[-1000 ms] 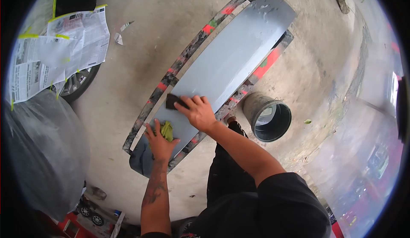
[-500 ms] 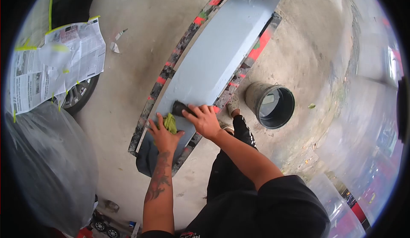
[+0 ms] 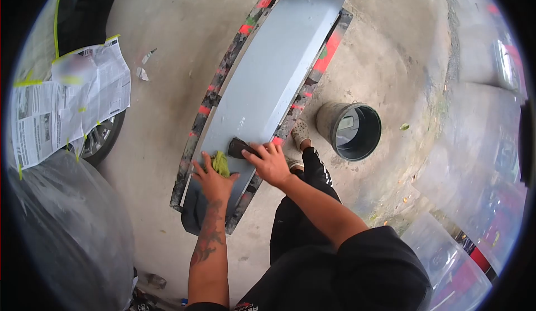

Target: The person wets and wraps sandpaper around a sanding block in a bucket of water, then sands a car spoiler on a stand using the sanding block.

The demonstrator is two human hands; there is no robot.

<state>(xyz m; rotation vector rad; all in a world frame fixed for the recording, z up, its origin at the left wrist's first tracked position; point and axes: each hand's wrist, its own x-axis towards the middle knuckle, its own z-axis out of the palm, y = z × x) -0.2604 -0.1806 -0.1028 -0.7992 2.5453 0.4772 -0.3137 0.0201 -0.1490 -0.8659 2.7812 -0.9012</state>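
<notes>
A long grey panel lies aslant on a paint-spattered stand. My right hand grips a dark sanding block, which rests flat on the lower part of the panel. Just left of it, my left hand lies on the panel with its fingers spread over a crumpled yellow-green cloth. The cloth sits under and between those fingers, against the panel.
A dark bucket with liquid in it stands right of the panel, near my feet. At the left are a wheel, newspaper masking and plastic sheeting. Clear plastic sheeting hangs at the right.
The view has shifted, so the panel appears further left and more upright. My right hand has moved the block down the panel, closer to the cloth. My left hand stays on the cloth.
</notes>
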